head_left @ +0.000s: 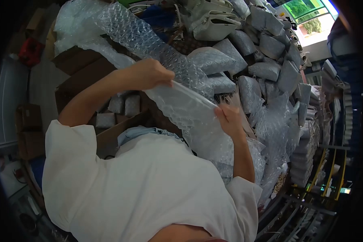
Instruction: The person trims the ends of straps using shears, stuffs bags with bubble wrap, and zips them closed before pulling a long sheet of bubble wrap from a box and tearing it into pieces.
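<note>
A long sheet of clear bubble wrap (193, 121) is stretched between my two hands, its upper edge gathered into a taut fold. My left hand (155, 74) is closed in a fist around one end of that edge. The other end is pinched in my right hand (228, 117), which is slightly blurred. The sheet hangs down from the fold in front of my body. Behind it, another strip of bubble wrap (133, 36) runs from the upper left towards the middle.
Several wrapped silvery packages (270, 46) are piled at the upper right, near white bags (215, 24). Loose bubble wrap (274, 125) lies to the right. An open cardboard box (117, 131) holds small wrapped packages at the left. Metal racks (302, 213) stand at the lower right.
</note>
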A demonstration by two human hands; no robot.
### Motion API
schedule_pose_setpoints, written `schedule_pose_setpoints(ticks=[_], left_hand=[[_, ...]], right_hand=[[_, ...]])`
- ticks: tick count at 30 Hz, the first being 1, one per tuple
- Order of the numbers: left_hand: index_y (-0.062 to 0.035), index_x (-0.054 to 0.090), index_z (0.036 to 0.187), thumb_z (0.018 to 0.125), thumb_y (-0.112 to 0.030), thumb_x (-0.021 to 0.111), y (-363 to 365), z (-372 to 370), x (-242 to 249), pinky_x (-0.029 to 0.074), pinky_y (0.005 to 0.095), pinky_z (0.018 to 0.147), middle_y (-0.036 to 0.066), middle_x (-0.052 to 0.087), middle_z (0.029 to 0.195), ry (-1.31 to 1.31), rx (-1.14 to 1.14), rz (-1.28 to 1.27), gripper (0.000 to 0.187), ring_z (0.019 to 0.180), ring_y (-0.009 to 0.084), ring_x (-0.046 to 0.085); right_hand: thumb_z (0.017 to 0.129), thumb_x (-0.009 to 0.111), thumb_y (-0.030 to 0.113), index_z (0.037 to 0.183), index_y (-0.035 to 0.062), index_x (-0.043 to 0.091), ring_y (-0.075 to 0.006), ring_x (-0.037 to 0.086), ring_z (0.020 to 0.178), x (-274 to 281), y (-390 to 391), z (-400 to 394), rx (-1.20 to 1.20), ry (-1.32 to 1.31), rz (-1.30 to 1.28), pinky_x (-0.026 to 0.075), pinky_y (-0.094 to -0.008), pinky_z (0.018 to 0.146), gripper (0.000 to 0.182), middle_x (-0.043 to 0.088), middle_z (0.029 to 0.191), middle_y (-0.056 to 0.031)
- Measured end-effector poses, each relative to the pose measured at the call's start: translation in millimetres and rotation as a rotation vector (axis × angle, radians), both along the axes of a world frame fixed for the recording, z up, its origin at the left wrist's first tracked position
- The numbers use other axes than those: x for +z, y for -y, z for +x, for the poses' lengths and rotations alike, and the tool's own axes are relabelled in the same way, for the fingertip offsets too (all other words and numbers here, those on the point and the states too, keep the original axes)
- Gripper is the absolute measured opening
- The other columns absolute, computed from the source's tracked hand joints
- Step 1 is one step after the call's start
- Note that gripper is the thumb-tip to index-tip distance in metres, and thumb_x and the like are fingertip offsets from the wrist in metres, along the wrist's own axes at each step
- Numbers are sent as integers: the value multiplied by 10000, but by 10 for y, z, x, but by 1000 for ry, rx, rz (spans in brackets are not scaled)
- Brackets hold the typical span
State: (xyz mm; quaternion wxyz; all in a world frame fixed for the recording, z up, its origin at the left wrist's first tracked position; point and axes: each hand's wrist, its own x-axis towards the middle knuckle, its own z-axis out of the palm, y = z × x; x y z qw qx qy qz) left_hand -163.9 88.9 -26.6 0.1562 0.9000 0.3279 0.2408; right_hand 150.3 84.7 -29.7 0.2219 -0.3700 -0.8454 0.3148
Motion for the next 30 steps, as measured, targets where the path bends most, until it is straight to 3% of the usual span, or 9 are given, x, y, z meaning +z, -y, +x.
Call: schedule_pose_setpoints(ticks=[4,8,11,15,18,22,24,28,30], left_hand=[[-59,519,753,789,-138,563,263,247,67,465,357,534,128,574,639,54,-88,-109,97,627,295,595],[-52,554,820,812,-112,503,-3,-952,32,460,343,576,142,576,677,196,567,-59,79,648,281,596],[-63,558,811,809,-131,513,-64,-665,143,464,347,559,124,582,676,-13,411,187,82,634,284,596],[-82,543,792,722,-121,569,-149,814,1,467,361,500,76,588,646,51,36,242,85,612,264,607],[-80,536,824,717,-172,609,-104,1149,202,471,368,511,71,571,608,37,-16,251,159,596,279,601],[-58,528,930,665,-295,684,-160,703,188,471,374,592,101,575,755,-116,71,47,389,710,301,594],[-39,547,896,669,-231,689,-227,234,3,476,365,622,111,571,844,-295,189,74,330,756,311,586],[-18,564,736,784,-64,543,-390,-474,-374,465,306,574,49,565,648,371,172,-408,69,601,179,581],[-5,548,742,780,-30,518,-420,-389,-222,442,289,546,40,540,613,290,155,-453,55,574,144,549]], right_hand=[[845,526,133,619,-3,436,-102,375,477,77,162,335,-24,29,135,302,-313,439,279,395,514,-63],[869,420,126,648,88,436,-101,412,551,251,242,1997,-1104,-418,200,345,-230,499,225,434,574,22],[881,485,178,800,7,566,-75,431,580,764,380,2284,-913,-72,315,381,-229,535,206,450,600,19],[763,626,121,1100,0,558,-209,506,541,907,410,142,-372,153,455,411,-318,537,365,503,602,-67],[717,648,88,1014,-6,579,-274,517,553,597,349,-53,-174,308,299,425,-343,546,319,513,634,-104],[740,559,31,796,-29,569,-101,509,594,715,287,939,-462,275,-181,414,-283,540,83,542,657,-34],[751,522,31,787,-41,580,-55,482,611,731,324,1434,-720,-215,-148,382,-232,530,100,539,644,21],[755,523,45,785,-61,585,-64,489,611,1028,281,2080,-822,13,-279,395,-241,535,126,539,661,47],[761,538,72,810,-53,603,-76,499,611,955,146,2079,-780,267,-329,411,-265,548,149,543,641,22]])
